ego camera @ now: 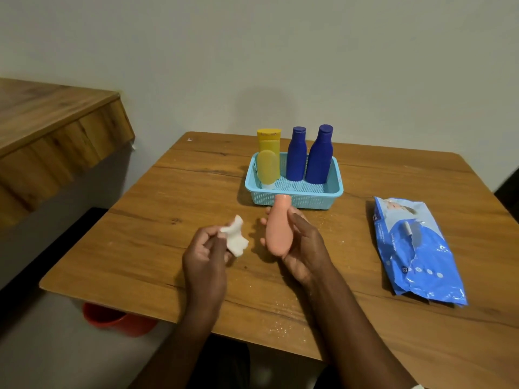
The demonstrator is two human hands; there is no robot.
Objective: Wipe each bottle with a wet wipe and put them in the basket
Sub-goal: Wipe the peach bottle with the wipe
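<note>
My right hand grips a peach-coloured bottle, held above the table just in front of the light blue basket. My left hand pinches a crumpled white wet wipe, a little to the left of the bottle and not touching it. Inside the basket stand two dark blue bottles at the back right, a yellow tube at the back left, and a smaller yellow bottle upside down in front of the tube.
A blue pack of wet wipes lies on the wooden table to the right. A wooden shelf juts out at the left. A red bucket sits on the floor below the table's left edge.
</note>
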